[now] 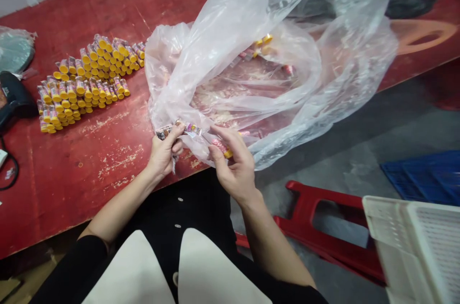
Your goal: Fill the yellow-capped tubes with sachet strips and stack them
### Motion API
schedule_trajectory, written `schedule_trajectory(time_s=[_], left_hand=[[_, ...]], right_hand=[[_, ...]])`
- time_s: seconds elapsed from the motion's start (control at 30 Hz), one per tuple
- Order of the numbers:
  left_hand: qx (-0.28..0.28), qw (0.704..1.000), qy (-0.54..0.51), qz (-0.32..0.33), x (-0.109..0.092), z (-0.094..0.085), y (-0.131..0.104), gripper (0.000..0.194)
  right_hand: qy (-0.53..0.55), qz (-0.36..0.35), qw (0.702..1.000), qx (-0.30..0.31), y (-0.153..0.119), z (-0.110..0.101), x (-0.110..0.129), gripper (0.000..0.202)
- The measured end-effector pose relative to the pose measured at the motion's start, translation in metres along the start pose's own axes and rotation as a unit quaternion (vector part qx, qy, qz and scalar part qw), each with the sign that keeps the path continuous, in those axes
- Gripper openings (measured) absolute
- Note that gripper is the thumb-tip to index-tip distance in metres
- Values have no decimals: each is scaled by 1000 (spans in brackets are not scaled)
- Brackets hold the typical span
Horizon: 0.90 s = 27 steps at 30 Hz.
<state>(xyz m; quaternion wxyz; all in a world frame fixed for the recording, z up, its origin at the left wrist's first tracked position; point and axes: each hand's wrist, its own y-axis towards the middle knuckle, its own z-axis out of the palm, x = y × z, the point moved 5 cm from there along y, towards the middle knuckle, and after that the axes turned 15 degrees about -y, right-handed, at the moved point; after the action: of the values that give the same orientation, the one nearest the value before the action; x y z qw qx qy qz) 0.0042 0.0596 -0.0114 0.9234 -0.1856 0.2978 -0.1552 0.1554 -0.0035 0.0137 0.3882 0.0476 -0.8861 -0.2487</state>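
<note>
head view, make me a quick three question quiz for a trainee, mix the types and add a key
1. True or false: the stacked tubes lie nearer the left hand than the right hand.
2. What is the left hand pinching?
a) a blue crate
b) a small printed packet
c) a red stool
3. Fill in: the translucent plastic bag lies on a ____ table.
Key: 1 true; 2 b; 3 red
</note>
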Motion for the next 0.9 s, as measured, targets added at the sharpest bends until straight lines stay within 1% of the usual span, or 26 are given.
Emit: schedule_trajectory(time_s=[0.13,0.23,0.37,0.43,0.57,0.63,0.7,0.77,0.83,0.9], left_hand=[[-5,1000,-21,-22,-3,-3,3,41],[-14,999,-32,-33,-3,-6,3,39],[-17,998,-37,-45,0,-10,-1,40],[-8,998,-34,-49,1,-10,-2,40],[11,999,-25,-42,0,-10,-2,42],[10,999,-17,-29,0,-12,-1,43],[10,1000,2,-12,-1,-14,1,41],[19,999,31,0,0,-16,1,37],[30,998,53,-1,3,-17,0,31],[28,999,41,-13,7,-18,-1,29]], right_hand=[[61,69,996,-21,-7,-2,-4,34],[67,89,993,-48,-12,-4,-3,24],[116,123,982,-87,-17,-2,-3,25],[140,136,976,-92,-18,1,-3,25],[169,159,971,-63,-19,7,-6,21],[185,182,965,-35,-19,11,-10,16],[190,213,959,-8,-17,16,-13,23],[182,238,954,20,-12,22,-14,25],[166,243,955,46,-6,30,-13,26],[152,227,961,48,1,37,-11,24]])
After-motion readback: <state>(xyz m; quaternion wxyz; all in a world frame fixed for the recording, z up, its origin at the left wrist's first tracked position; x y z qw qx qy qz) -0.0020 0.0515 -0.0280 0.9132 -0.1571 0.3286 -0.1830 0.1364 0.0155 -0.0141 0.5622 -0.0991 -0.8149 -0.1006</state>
